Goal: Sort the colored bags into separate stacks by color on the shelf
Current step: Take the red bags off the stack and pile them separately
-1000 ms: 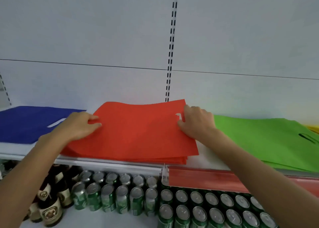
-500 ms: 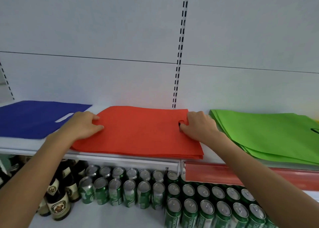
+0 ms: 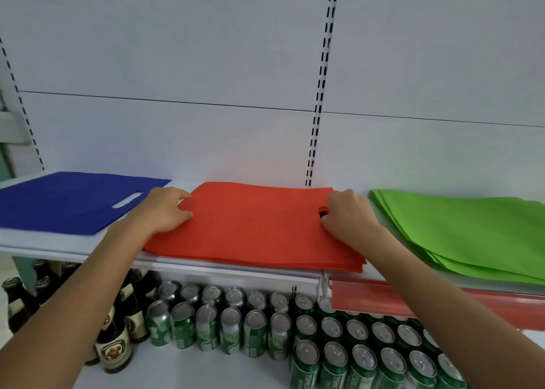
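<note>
Red bags [image 3: 253, 226] sit as one stack in the middle of the shelf [image 3: 224, 267], flat, with the front edge near the shelf lip; we see several layers fanned at the front right corner, but the exact count is not readable. Two hands are on it. The left hand [image 3: 160, 210] is at the stack's left edge with its thumb lying on top; we cannot tell whether the fingers tuck under the edge or just rest there. The right hand [image 3: 348, 217] is at the right edge with its fingers curled and clamped on the red bags right at the one dark handle hole. That makes three colour piles on the shelf. A blue bag [image 3: 67, 203] lies to the left, looks like a single sheet, has one white handle slot showing, and sits just beside the left hand. A green stack [image 3: 472, 232] lies to the right, apart from the red, with at least four layered edges visible. One red strip [image 3: 413, 300] runs along the shelf front under the green stack. One slotted upright [image 3: 320, 93] rises up the white back wall behind the red stack. On the lower level there are green cans [image 3: 231, 326], upright in rows; we count over twenty, with some hidden under the strip. There are at least five brown bottles [image 3: 113, 347] at the left, partly behind the left forearm.
</note>
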Motion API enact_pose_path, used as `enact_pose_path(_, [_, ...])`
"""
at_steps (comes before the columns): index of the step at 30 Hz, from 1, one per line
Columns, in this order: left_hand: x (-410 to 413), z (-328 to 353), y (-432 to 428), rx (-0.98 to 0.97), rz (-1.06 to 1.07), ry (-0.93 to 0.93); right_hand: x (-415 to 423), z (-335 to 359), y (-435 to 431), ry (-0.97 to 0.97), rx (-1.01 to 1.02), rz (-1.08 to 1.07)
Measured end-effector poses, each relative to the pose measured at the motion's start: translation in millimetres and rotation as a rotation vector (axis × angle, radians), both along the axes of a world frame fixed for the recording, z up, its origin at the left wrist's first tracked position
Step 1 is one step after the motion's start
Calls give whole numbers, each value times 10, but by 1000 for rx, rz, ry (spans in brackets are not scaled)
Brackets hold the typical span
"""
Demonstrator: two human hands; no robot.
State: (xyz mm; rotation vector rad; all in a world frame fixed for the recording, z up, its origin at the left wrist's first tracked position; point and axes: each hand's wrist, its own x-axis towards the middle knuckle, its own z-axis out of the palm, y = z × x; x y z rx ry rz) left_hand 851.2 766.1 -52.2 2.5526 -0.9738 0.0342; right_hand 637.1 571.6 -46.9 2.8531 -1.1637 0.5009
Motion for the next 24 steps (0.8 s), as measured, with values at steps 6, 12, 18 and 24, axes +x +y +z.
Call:
enact_pose_path(6, [-128, 51, -109, -5, -26, -76, -47, 44, -20, 7, -10, -20])
enact_pose_path(12, [-693, 175, -568, -56, -178, -147, -616, 196, -315, -145, -42, -29])
enact_pose_path(18, [-1716, 273, -1246, -114, -375, -224, -1960, 249, -913, -245, -52, -135])
enact_pose_path(24, [-3119, 257, -2089, -185, -475, -232, -3585, 235, -1686, -260, -63, -274])
